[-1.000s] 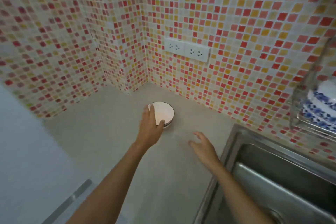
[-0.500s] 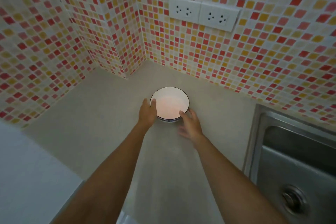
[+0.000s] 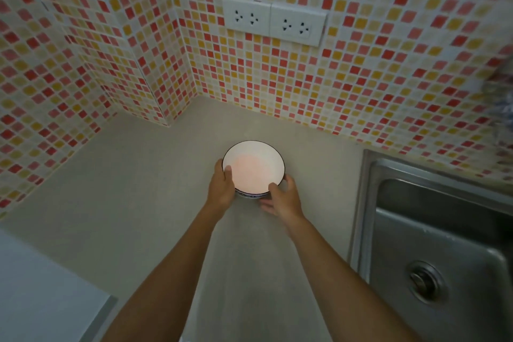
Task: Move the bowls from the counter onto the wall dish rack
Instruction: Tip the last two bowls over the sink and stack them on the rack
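moved: right hand (image 3: 284,198) has slid in since a moment ago, now cupping the bowl (image 3: 254,168) opposite the left hand (image 3: 222,187)
fingers: both hands curled round the rim, thumbs hooked over the edge
bowl: sitting on the bench (image 3: 138,191), near the corner, left of the sink (image 3: 433,244)
rack: barely a blur at the right edge
risk: looks like stacked bowls, so a tilted lift could let one slip out and smash

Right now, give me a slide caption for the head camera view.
Both hands, left hand and right hand, grip a white bowl on the counter beside the sink.
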Available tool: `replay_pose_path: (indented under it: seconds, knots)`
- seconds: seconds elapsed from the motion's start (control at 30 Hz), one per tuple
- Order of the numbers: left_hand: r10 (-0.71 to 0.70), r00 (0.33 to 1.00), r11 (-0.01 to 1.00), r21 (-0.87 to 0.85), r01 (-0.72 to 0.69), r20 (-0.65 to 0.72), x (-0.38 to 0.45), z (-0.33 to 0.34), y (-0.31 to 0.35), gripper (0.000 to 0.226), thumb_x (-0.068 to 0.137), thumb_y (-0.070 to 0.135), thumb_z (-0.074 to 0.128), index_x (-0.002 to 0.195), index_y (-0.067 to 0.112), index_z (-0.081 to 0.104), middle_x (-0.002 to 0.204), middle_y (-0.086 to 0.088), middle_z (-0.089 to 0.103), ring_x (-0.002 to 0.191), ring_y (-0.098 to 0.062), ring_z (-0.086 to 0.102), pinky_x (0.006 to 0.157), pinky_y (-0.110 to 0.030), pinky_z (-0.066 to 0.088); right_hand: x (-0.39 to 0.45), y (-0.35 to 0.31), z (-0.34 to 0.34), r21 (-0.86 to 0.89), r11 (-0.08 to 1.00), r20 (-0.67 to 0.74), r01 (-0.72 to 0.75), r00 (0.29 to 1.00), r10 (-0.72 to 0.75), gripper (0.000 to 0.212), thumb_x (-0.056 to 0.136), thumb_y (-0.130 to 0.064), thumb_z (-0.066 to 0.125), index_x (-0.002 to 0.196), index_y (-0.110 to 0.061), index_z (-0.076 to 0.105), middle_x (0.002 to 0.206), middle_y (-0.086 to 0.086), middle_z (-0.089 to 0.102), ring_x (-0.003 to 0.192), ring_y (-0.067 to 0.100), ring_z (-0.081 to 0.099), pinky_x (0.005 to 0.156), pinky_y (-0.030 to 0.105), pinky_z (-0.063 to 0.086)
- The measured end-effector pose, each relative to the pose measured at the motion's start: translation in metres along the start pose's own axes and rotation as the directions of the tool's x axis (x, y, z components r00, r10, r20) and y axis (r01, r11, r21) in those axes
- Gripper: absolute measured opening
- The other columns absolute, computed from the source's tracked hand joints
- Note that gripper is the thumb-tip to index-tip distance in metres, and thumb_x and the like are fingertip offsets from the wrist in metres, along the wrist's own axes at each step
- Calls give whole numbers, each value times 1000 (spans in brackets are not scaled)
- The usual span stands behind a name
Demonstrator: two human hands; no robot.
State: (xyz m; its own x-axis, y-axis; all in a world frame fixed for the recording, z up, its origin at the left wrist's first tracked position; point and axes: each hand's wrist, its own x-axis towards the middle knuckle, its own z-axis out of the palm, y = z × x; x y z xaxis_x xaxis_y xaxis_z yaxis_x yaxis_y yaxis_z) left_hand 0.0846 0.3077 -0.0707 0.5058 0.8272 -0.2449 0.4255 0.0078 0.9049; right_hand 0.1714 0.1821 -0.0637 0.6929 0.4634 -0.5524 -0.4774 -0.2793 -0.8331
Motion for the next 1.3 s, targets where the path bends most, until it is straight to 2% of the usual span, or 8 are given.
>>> replay_pose_path:
  seconds: [0.23,0.4,0.57,0.7,0.8,0.9,1.03,1.3]
  knots:
    - [117,989,991,-79,-110,92,-78,57,34,54,92,46,29,139,21,35,128,-4,50,116,-31,52,85,-53,54,-47,8,-79,138,987,-186,83,981,-56,46,90,-26,57,128,-40,35,126,4,56,112,27,57,74,43,58]
    - [190,958,975,-155,-159,215,-154,121,61,38,102,30,31,139,21,37,127,-2,50,113,-26,53,77,-49,58,-86,13,-167,391,913,-214,113,976,-29,43,93,-45,55,131,-40,35,136,-3,46,119,31,52,64,50,59]
    - [207,914,971,-186,-148,350,-226,189,65,44,95,51,35,135,33,40,127,4,54,114,-22,55,84,-49,56,-128,35,-271,366,919,-225,148,972,-68,38,95,-49,48,132,-45,40,135,4,49,118,39,53,60,49,58]
    - [211,875,973,-179,-146,435,-280,240,61,32,99,40,37,130,34,45,122,7,57,108,-12,58,78,-25,56,-153,58,-343,304,943,-293,137,955,-44,35,89,-62,50,123,-52,47,130,5,51,112,41,56,60,51,59]
    - [311,837,943,-38,-330,451,-315,265,41,37,100,38,36,135,30,45,135,17,49,121,-2,47,98,-11,35,-171,74,-392,271,956,-319,113,948,-22,25,87,-63,52,112,-59,48,137,3,48,116,42,54,59,52,58]
    - [230,827,863,286,-417,512,-336,286,0,55,97,49,31,143,20,37,146,3,43,136,-14,37,112,-24,25,-189,87,-438,258,963,-363,80,932,19,39,93,-49,54,130,-48,41,140,2,45,118,43,52,56,49,59]
    - [171,776,562,586,-583,607,-350,299,-44,103,75,74,-17,148,17,28,154,-4,30,145,-18,18,117,-36,0,-204,98,-478,174,982,-391,69,920,5,46,98,-36,51,141,-42,36,134,-2,44,115,36,52,49,46,58]
    - [192,757,354,676,-646,624,-353,303,-52,75,93,56,4,140,13,44,148,-6,41,142,-22,27,113,-34,-6,-192,118,-513,-156,986,-416,55,902,-116,47,98,-34,49,141,-46,34,135,-3,42,111,30,48,47,42,57]
